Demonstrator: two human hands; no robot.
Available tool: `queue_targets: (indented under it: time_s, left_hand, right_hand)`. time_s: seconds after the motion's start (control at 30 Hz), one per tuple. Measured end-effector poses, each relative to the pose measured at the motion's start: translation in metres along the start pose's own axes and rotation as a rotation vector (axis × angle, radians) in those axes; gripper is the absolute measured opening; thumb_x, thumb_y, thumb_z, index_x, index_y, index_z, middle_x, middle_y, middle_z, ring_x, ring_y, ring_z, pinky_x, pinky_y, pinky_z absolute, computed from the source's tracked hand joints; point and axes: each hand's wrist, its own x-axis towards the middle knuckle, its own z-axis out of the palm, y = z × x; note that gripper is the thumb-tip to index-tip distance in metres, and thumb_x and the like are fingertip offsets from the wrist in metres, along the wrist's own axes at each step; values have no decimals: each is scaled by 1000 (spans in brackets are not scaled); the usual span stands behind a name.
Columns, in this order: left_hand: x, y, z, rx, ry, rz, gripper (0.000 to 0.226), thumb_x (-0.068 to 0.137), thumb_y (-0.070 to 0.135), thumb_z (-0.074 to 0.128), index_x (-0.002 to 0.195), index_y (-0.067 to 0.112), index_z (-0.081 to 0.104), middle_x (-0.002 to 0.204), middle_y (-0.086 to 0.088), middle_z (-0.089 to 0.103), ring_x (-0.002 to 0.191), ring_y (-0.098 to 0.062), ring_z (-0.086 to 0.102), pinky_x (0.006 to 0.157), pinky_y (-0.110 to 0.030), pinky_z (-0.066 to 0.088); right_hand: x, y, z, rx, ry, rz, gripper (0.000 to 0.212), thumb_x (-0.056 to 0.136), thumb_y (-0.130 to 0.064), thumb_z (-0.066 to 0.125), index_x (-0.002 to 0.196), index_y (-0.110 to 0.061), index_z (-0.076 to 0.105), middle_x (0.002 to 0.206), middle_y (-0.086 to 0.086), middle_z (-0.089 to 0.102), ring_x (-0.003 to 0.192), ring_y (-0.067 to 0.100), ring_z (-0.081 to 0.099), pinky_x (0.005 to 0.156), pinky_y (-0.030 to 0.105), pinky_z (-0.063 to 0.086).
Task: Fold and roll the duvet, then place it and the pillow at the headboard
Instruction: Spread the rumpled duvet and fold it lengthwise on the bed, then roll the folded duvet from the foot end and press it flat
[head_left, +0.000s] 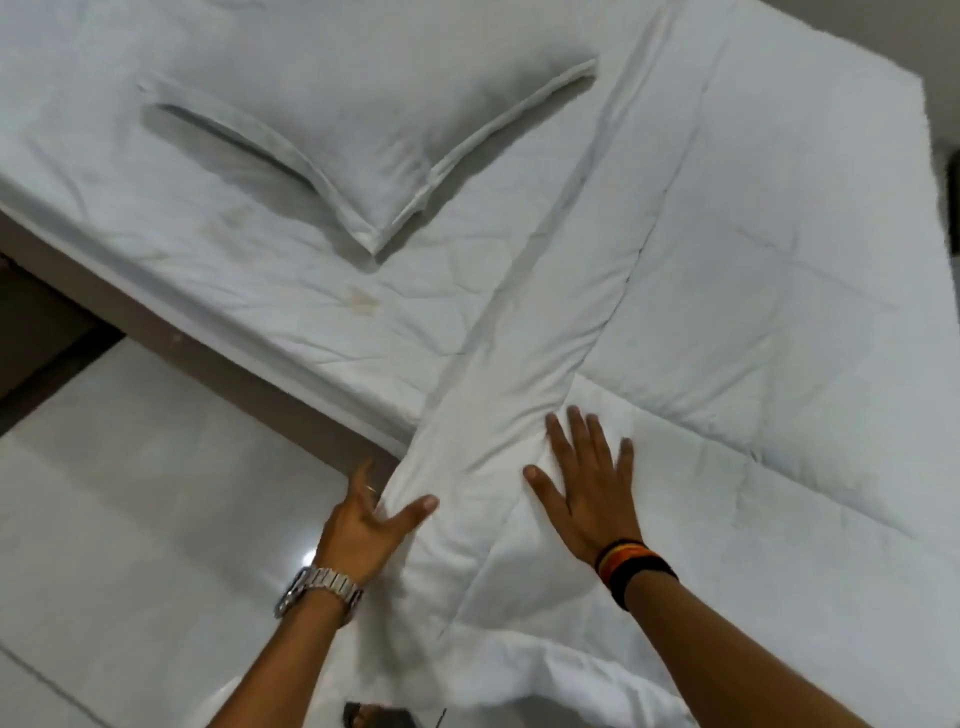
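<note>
Draped over the bed's (234, 291) near edge, the white duvet (727, 312) has a rolled fold pinched by the left hand (371, 525) while the right hand (587, 488) presses flat, fingers spread, beside it, pillow (363, 130) lying beyond.

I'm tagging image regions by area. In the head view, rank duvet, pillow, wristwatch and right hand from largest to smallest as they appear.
1. duvet
2. pillow
3. right hand, though it is nearer the camera
4. wristwatch
</note>
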Motion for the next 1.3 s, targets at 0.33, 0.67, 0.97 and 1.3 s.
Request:
queue_targets:
  time_s: [0.33, 0.67, 0.97, 1.3]
  left_hand:
    - [8, -32, 42, 62, 13, 92, 106, 60, 62, 93, 149, 27, 47, 142, -6, 64, 122, -30, 63, 99, -39, 52]
    - [-12, -10, 64, -67, 82, 158, 91, 64, 59, 92, 141, 27, 55, 136, -3, 65, 127, -31, 61, 103, -42, 48]
    - [-42, -24, 145, -417, 432, 143, 108, 79, 46, 87, 162, 16, 25, 163, -3, 40, 146, -17, 45, 120, -26, 36]
    - [-2, -123, 273, -982, -59, -385, 107, 71, 97, 51, 158, 35, 40, 160, -7, 46, 140, -34, 51, 114, -58, 45]
  right_hand:
    - [-145, 98, 23, 109, 252, 601, 84, 97, -78, 25, 169, -36, 11, 178, 10, -5, 164, 28, -7, 125, 66, -9]
    - [-186, 199, 3, 322, 218, 891, 95, 89, -91, 37, 163, -53, -8, 174, 5, -28, 159, 28, -29, 117, 77, -10]
    - [-278, 170, 65, 705, 528, 1178, 111, 80, -93, 39, 169, -39, 2, 179, 7, -8, 164, 23, -6, 130, 58, 6]
    - [-257, 172, 196, 2273, 690, 1576, 113, 71, -100, 49, 161, -33, 39, 158, 7, 48, 143, 42, 47, 108, 67, 48]
